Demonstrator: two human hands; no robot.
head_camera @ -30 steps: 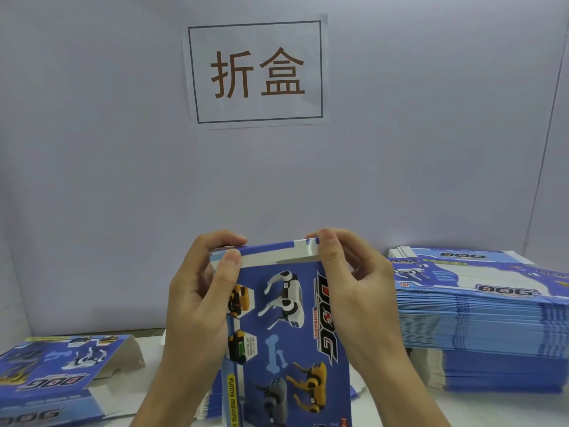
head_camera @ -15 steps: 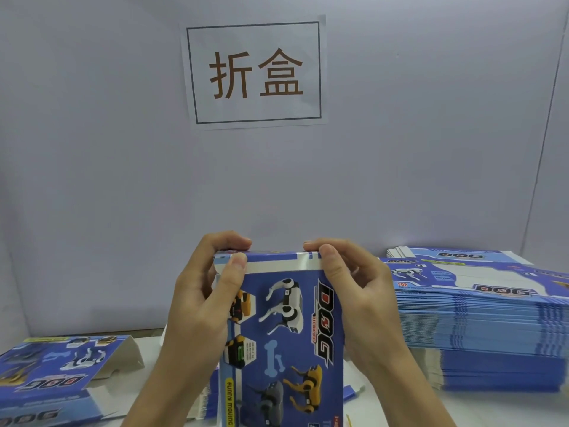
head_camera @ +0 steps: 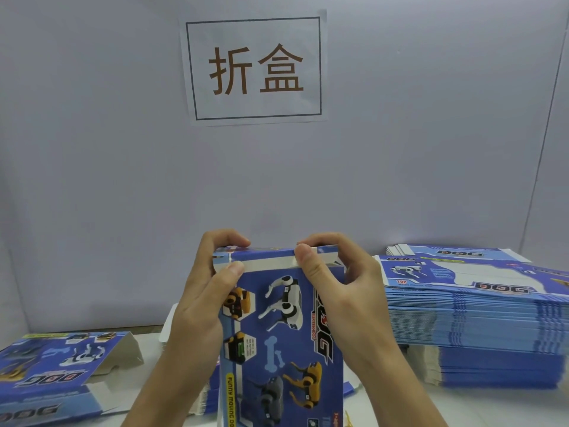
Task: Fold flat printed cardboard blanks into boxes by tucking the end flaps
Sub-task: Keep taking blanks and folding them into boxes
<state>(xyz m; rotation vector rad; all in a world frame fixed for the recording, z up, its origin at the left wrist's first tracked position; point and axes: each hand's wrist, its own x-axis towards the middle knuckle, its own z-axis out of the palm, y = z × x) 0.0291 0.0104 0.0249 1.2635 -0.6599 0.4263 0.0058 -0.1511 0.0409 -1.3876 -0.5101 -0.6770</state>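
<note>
Head view: an upright printed box (head_camera: 283, 343), held in front of the person above the white tabletop (head_camera: 462, 408), with its top end at the level of the fingertips. Compared with one second earlier, the top flap (head_camera: 271, 256) has been brought from a raised, partly open angle down to lie nearly level across the box mouth, and its pale tuck strip now shows along the front edge. The left hand (head_camera: 203, 300) grips the upper left corner, thumb on the printed front, fingers curled over the top edge. The right hand (head_camera: 341, 291) grips the upper right corner, thumb pressing on the pale strip, fingers arched over the flap. Both hands have dropped slightly and closed in on the top edge over the same interval. By this evidence the upper end is judged close to tucked, though not yet seated, since the strip remains outside the front panel.

Hidden or unclear: the box's lower end is cut off by the frame, so the state of the bottom flaps cannot be told. The side dust flaps lie under the fingers. The far face of the box is not visible.

A tall stack of flat blanks (head_camera: 480, 318) stands to the right, well apart from the hands. A partly opened blank (head_camera: 61, 362) lies at the left. A paper sign (head_camera: 254, 67) hangs on the back wall.
</note>
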